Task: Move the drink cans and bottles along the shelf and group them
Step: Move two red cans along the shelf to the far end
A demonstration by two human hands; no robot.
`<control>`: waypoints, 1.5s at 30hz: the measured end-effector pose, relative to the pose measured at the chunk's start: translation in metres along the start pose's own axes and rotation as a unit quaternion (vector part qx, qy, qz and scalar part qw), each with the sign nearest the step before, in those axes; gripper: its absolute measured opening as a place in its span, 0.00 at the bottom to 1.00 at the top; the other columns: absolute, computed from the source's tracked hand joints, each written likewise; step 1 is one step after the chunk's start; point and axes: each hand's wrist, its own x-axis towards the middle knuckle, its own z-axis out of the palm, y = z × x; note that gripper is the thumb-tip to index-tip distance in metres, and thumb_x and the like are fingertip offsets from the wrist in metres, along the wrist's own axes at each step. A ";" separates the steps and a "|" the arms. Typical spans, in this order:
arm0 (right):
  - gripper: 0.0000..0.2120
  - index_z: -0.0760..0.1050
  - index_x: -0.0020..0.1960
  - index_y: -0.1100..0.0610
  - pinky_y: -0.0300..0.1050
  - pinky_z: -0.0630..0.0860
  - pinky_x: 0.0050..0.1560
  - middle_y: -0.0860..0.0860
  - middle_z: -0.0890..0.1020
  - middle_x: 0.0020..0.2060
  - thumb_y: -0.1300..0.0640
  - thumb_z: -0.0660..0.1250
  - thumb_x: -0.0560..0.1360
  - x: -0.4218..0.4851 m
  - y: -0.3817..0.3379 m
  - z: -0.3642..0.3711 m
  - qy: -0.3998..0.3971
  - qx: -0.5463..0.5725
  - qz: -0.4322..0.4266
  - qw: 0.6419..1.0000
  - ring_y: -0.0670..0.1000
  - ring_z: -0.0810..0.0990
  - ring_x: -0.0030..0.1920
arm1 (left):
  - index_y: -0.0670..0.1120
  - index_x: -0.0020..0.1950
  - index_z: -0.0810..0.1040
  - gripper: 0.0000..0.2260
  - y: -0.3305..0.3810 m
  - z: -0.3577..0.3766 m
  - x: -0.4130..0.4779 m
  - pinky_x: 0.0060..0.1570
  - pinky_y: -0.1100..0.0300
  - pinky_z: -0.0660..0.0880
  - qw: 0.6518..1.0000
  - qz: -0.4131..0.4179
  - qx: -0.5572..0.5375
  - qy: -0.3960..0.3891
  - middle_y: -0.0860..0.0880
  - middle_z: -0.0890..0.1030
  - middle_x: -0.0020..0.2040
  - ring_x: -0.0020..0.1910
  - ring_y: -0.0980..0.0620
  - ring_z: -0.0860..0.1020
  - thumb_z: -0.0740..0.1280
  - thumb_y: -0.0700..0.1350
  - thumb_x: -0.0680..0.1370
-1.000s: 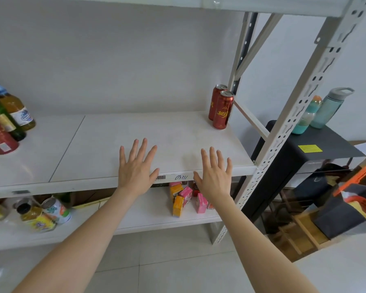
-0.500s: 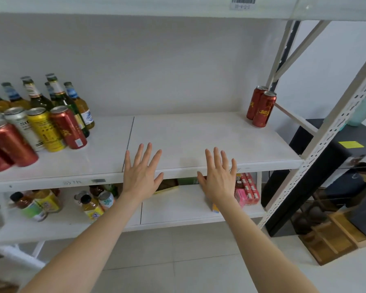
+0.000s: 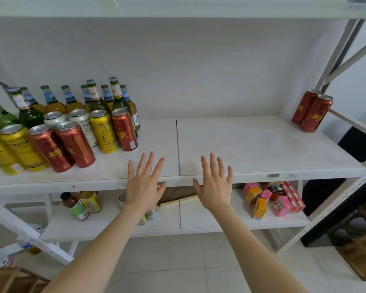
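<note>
On the white shelf [image 3: 252, 144] a crowd of drinks fills the left end: red cans [image 3: 76, 144], yellow cans [image 3: 104, 132], silver cans [image 3: 83, 123], and behind them green bottles [image 3: 96, 100] and amber bottles [image 3: 51, 100]. Two red cans [image 3: 313, 113] stand alone at the far right corner. My left hand [image 3: 144, 182] and my right hand [image 3: 216, 185] hover side by side over the shelf's front edge, fingers spread, holding nothing, to the right of the crowd.
The lower shelf [image 3: 199, 216] carries small bottles [image 3: 76, 206] at left and pink and orange cartons [image 3: 273, 199] at right. Slanted metal uprights [image 3: 336, 66] frame the right side. A black table [image 3: 355, 144] stands beyond it.
The view has swung left, bringing the whole crowd of cans and bottles into sight and pushing the two red cans toward the right edge. Both hands stay spread and empty.
</note>
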 end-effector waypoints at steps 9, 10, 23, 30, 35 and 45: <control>0.35 0.54 0.79 0.52 0.63 0.52 0.74 0.55 0.57 0.78 0.40 0.60 0.77 0.017 -0.109 0.013 0.003 0.001 0.002 1.000 0.59 0.54 0.78 | 0.50 0.79 0.59 0.32 -0.122 0.003 -0.013 0.74 0.35 0.50 1.000 -0.021 0.013 -0.005 0.43 0.57 0.79 0.79 0.42 0.53 0.62 0.59 0.78; 0.35 0.52 0.79 0.52 0.63 0.50 0.74 0.55 0.55 0.79 0.40 0.59 0.78 0.017 -0.122 0.013 0.004 0.000 -0.001 1.000 0.58 0.53 0.78 | 0.51 0.79 0.58 0.32 -0.137 0.001 -0.017 0.74 0.35 0.50 1.000 -0.022 0.014 -0.008 0.43 0.57 0.79 0.79 0.42 0.52 0.62 0.60 0.78; 0.35 0.56 0.78 0.53 0.64 0.52 0.74 0.56 0.58 0.78 0.39 0.61 0.77 -0.006 -0.315 0.016 0.033 0.003 0.015 0.999 0.59 0.56 0.77 | 0.51 0.79 0.58 0.34 -0.319 -0.024 -0.071 0.73 0.36 0.52 1.000 -0.005 0.008 0.001 0.42 0.57 0.79 0.78 0.40 0.55 0.65 0.58 0.77; 0.36 0.55 0.78 0.52 0.62 0.52 0.74 0.55 0.57 0.78 0.38 0.60 0.76 0.008 -0.364 0.025 0.030 0.016 0.007 0.999 0.58 0.56 0.77 | 0.49 0.79 0.57 0.34 -0.369 -0.028 -0.065 0.73 0.41 0.60 0.999 -0.025 -0.031 0.023 0.40 0.59 0.79 0.77 0.40 0.58 0.67 0.55 0.77; 0.36 0.53 0.78 0.51 0.61 0.52 0.74 0.54 0.58 0.78 0.38 0.59 0.76 0.033 -0.374 0.034 0.038 0.044 0.001 0.998 0.57 0.55 0.77 | 0.41 0.78 0.58 0.35 -0.373 -0.020 -0.044 0.68 0.47 0.68 0.993 -0.046 -0.099 0.047 0.39 0.67 0.74 0.72 0.40 0.67 0.67 0.55 0.77; 0.40 0.49 0.79 0.52 0.57 0.60 0.72 0.50 0.61 0.76 0.38 0.63 0.75 0.104 -0.367 0.062 -0.059 0.168 -0.038 0.983 0.55 0.61 0.74 | 0.42 0.79 0.52 0.38 -0.369 -0.005 0.013 0.68 0.50 0.68 0.942 -0.130 -0.302 0.061 0.41 0.64 0.76 0.74 0.43 0.66 0.68 0.54 0.77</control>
